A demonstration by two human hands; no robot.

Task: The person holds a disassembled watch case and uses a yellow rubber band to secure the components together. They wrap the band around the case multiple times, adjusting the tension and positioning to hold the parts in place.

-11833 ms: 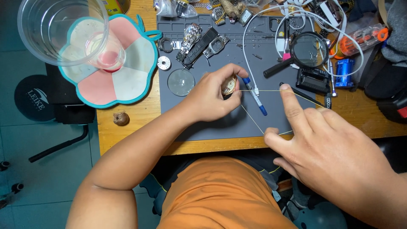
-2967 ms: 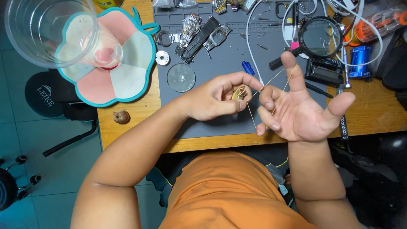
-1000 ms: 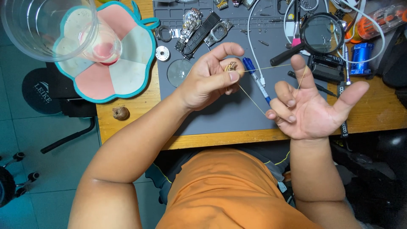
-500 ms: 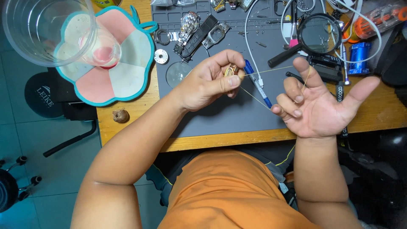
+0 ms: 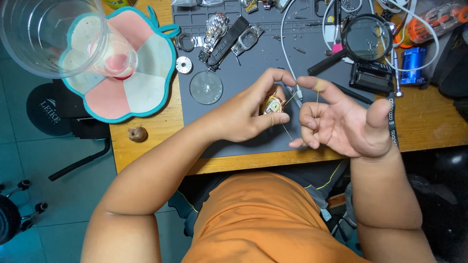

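Above the grey work mat [image 5: 253,87], our left hand [image 5: 243,114] pinches a small gold watch case [image 5: 271,104] between thumb and curled forefinger, clamped at its rim, near the mat's centre. From the case a thin pale thread [image 5: 288,101] runs toward two o'clock to our right hand [image 5: 341,122], whose fingers are spread and half-curled, the strand looped over them rather than gripped. We judge the step goes best with the thread kept taut and the case held steady. The case looks round, brassy and face-up. A magnifying glass [image 5: 363,39] lies at one o'clock.
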